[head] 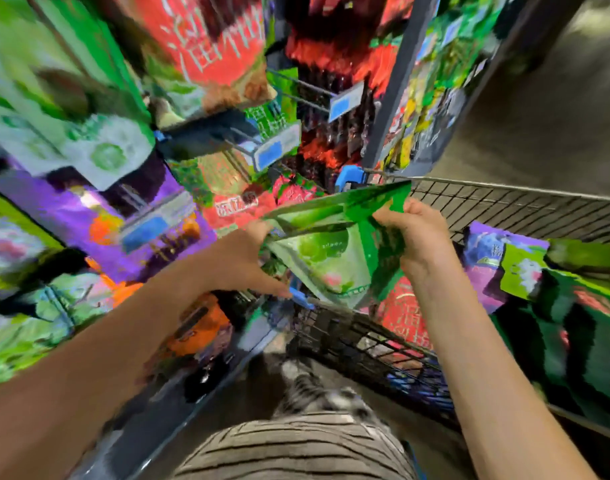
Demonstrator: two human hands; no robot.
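**Status, head view (heavy motion blur, fine detail unreadable)**

1. Item: green snack packets [331,261], at least 2 in a bunch; exact qty cannot be told. The upper one lies nearly edge-on, the lower one faces the camera, light green front.
2. Location: the bunch is held in the air, centre frame, above the near-left corner of a wire cart [504,206], just beside the shelving.
3. Left hand [241,261]: holds the bunch at its left edge. Fingers pass behind the packets and are hidden; thumb sticks out toward the lower right.
4. Right hand [419,233]: fingers curled, pinching the top right corner of the bunch.
5. Cart contents: a red packet [404,313] directly under the bunch; a purple packet [493,265] and more green packs to the right.
6. Surroundings: shelves at left w/ purple, green and red bags; blue price tags [343,102] on the shelf rails. Striped shirt [296,448] at bottom centre.
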